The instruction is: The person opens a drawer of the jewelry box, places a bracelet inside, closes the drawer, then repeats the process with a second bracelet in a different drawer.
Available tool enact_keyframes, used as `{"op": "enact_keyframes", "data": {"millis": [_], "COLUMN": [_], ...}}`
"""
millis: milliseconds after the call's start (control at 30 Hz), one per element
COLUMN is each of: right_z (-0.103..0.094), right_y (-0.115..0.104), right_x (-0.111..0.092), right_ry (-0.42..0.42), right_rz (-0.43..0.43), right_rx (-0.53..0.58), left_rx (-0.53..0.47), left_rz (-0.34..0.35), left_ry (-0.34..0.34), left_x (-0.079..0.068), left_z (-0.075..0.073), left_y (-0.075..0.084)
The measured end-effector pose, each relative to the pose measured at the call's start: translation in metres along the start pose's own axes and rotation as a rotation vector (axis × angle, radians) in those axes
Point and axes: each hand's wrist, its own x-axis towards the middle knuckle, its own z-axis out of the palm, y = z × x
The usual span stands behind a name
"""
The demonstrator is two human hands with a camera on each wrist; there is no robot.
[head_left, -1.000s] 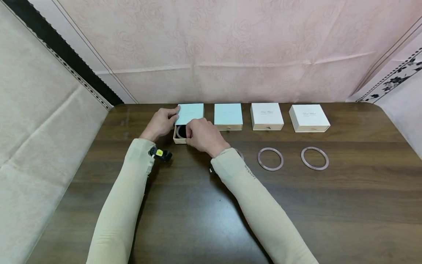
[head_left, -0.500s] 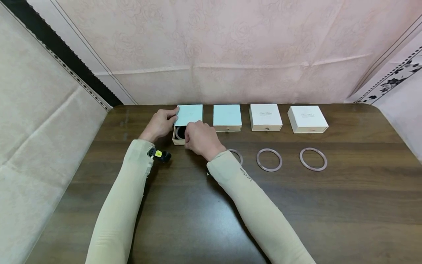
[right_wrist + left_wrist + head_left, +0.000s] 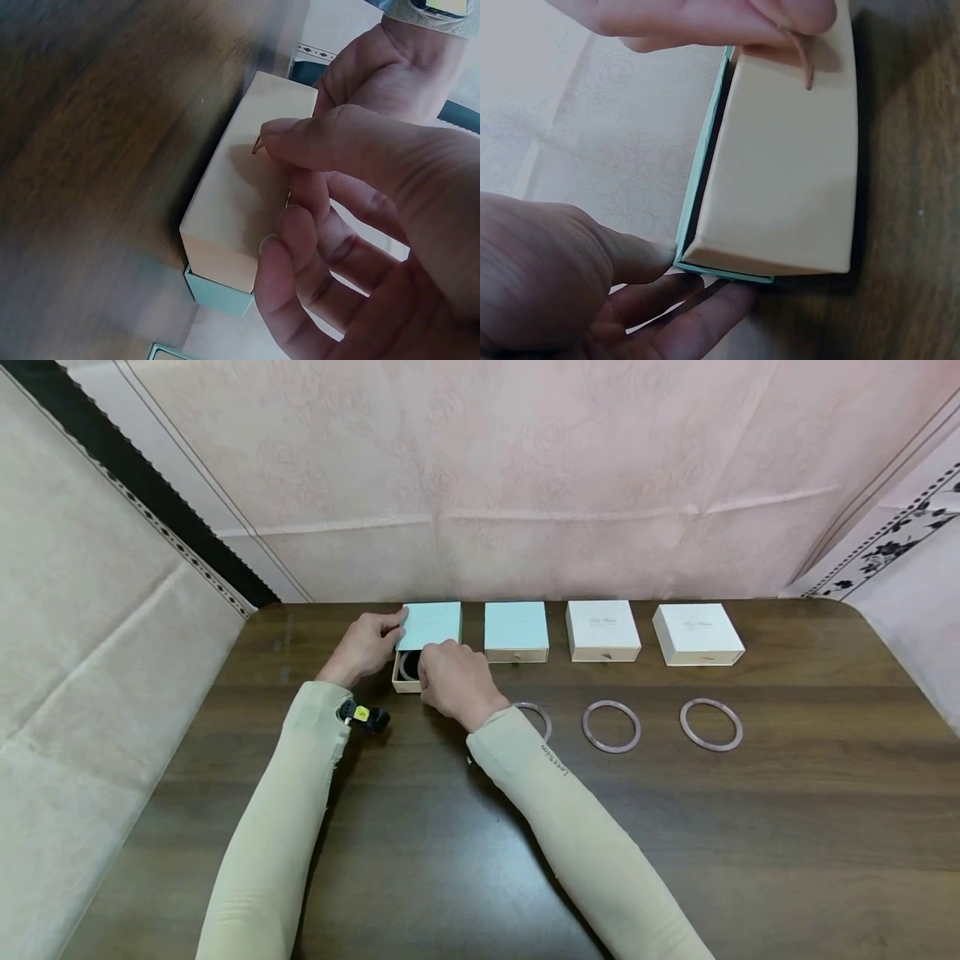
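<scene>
A teal drawer box (image 3: 431, 625) stands at the left end of the row, its cream drawer (image 3: 780, 165) pulled partly out toward me. Inside the drawer, part of a bangle (image 3: 406, 665) shows against a dark lining; the rest is hidden by my right hand. My left hand (image 3: 363, 645) holds the box's teal sleeve at its left side, thumb and fingers around the edge. With thumb and forefinger, my right hand (image 3: 457, 681) pinches the small brown pull tab (image 3: 256, 145) on the drawer's front.
To the right stand another teal box (image 3: 516, 625) and two white boxes (image 3: 602, 625), (image 3: 697, 628), all shut. Before them lie three pale bangles (image 3: 546, 720), (image 3: 637, 727), (image 3: 739, 727) on the brown table (image 3: 420, 860); my right arm partly covers the nearest. A pink cloth (image 3: 525, 468) hangs behind.
My right wrist and forearm have shifted slightly left, uncovering more of the nearest bangle. My left hand stays on the box. The drawer stands out about as far as before.
</scene>
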Motion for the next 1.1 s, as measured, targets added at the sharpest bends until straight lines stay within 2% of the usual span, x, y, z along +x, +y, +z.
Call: {"op": "enact_keyframes", "data": {"millis": [1100], "right_z": [0.0017], "right_y": [0.0], "right_x": [0.0004], "right_ry": [0.054], "right_rz": [-0.013], "right_rx": [0.042], "left_rx": [0.001], "left_rz": [0.014], "left_ry": [0.017], "left_x": [0.0016], "left_z": [0.0021], "left_y": [-0.0022]}}
